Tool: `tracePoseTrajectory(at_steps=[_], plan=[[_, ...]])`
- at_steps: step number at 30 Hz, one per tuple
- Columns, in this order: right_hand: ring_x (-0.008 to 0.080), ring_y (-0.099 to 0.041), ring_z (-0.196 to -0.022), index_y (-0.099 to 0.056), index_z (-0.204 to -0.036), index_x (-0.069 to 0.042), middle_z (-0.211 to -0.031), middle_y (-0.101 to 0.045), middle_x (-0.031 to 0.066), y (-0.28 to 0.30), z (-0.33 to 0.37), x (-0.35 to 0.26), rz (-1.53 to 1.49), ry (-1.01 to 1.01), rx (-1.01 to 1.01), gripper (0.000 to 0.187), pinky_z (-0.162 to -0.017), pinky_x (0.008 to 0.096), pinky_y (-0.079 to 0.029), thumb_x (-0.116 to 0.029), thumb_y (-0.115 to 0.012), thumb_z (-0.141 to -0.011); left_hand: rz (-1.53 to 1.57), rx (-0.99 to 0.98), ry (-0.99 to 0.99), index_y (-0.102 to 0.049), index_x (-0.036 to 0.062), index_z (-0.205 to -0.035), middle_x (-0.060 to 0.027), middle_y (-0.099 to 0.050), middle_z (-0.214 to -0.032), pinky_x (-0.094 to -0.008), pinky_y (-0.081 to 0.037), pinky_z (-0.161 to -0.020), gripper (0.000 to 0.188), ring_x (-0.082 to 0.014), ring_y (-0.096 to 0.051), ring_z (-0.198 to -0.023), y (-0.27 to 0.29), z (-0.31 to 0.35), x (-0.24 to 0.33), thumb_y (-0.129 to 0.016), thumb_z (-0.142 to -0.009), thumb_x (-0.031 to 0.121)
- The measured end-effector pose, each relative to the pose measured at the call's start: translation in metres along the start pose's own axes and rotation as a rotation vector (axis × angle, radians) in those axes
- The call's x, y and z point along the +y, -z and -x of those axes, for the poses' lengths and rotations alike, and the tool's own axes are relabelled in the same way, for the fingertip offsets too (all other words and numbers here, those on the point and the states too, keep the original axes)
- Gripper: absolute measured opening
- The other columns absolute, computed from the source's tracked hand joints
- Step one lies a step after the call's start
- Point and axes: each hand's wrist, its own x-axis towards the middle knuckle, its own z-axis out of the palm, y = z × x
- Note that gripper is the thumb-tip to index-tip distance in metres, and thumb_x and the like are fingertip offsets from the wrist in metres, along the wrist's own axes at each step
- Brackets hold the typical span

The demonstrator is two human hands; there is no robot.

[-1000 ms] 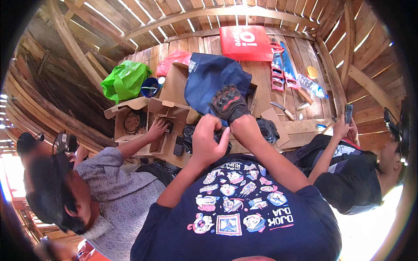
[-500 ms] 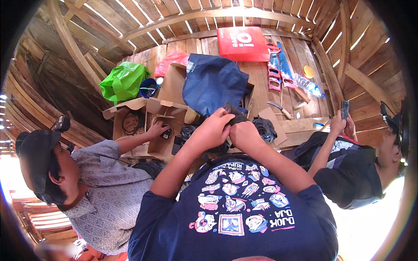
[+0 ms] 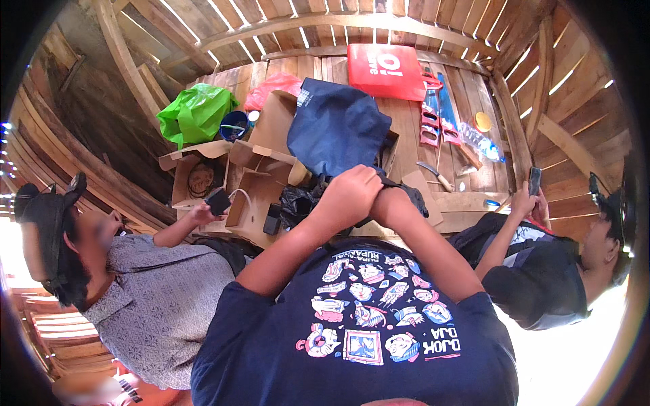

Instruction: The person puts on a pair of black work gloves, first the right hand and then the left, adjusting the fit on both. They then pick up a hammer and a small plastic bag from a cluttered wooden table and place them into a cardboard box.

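Cardboard boxes (image 3: pixel 256 210) and a navy bag (image 3: pixel 335 132) crowd the planked surface (image 3: pixel 409 152) from nine to twelve o'clock of the hands, leaving bare boards toward one o'clock and a knife (image 3: pixel 435 176) between two and three. Near its front edge, the left hand (image 3: pixel 352 191) seems to pinch a dark glove (image 3: pixel 386 182) at the right hand (image 3: pixel 390 201), whose own grip is hidden, so I cannot tell its state. The glove looks mostly on, with its fit probably left to settle.
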Motion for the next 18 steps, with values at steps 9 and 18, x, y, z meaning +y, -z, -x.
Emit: tracePoseTrajectory(at_steps=[9, 18], plan=[[0.0317, -0.074, -0.108, -0.069, -0.124, -0.005, -0.123, -0.075, 0.0137, 0.014, -0.005, 0.016, -0.540, 0.286, 0.519, 0.030, -0.092, 0.0388, -0.058, -0.014, -0.067, -0.095, -0.060, 0.093, 0.077, -0.067, 0.0009, -0.097, -0.0146, -0.065, -0.099, -0.0457, -0.054, -0.084, 0.010, -0.0348, -0.065, -0.095, 0.027, -0.017, 0.035, -0.067, -0.087, 0.005], [0.0274, -0.058, -0.138, -0.058, -0.147, -0.005, -0.149, -0.062, 0.0126, 0.067, 0.018, 0.019, -2.536, 0.548, 0.357, 0.047, -0.121, 0.0456, -0.044, -0.028, -0.062, -0.106, 0.285, 0.620, 0.566, -0.060, 0.0012, -0.117, -0.0117, -0.063, -0.109, -0.0384, -0.049, -0.090, 0.026, -0.0286, -0.063, -0.102, 0.034, 0.017, 0.012, -0.069, -0.096, 0.012]])
